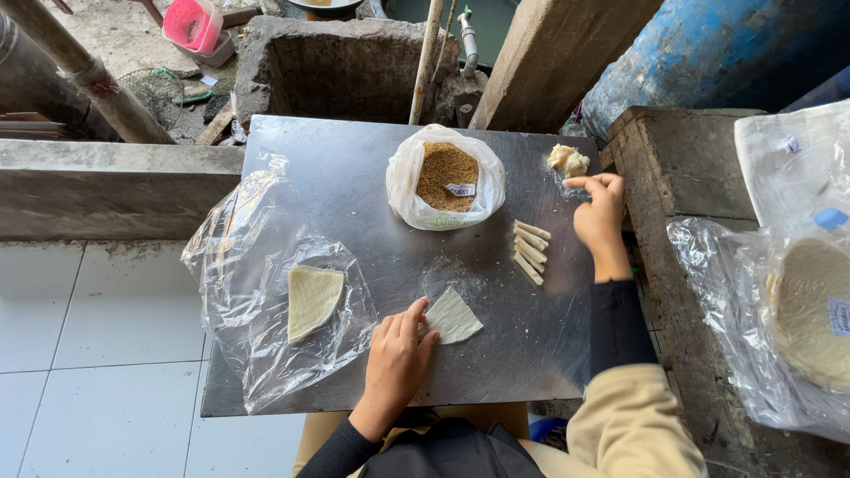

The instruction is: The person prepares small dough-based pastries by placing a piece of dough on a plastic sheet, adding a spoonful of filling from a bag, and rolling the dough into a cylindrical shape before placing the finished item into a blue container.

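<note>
My left hand (397, 358) rests on the metal table (354, 168), its fingertips pressing the near corner of a white triangular wrapper sheet (453, 315). My right hand (598, 215) hovers at the table's right side with fingers loosely curled, just below a lump of pale dough-like paste (567, 159); I cannot see anything held in it. Several thin rolled sticks (530, 251) lie side by side between the two hands. An open plastic bag of brown crumbs (446, 177) stands at the table's far middle.
A clear plastic sheet (257, 292) holding a stack of quarter-round wrappers (312, 301) covers the table's left. Bags of round wrappers (810, 310) sit on a concrete ledge at right. A concrete trough (341, 66), blue barrel (717, 49) and pink tub (192, 24) stand beyond.
</note>
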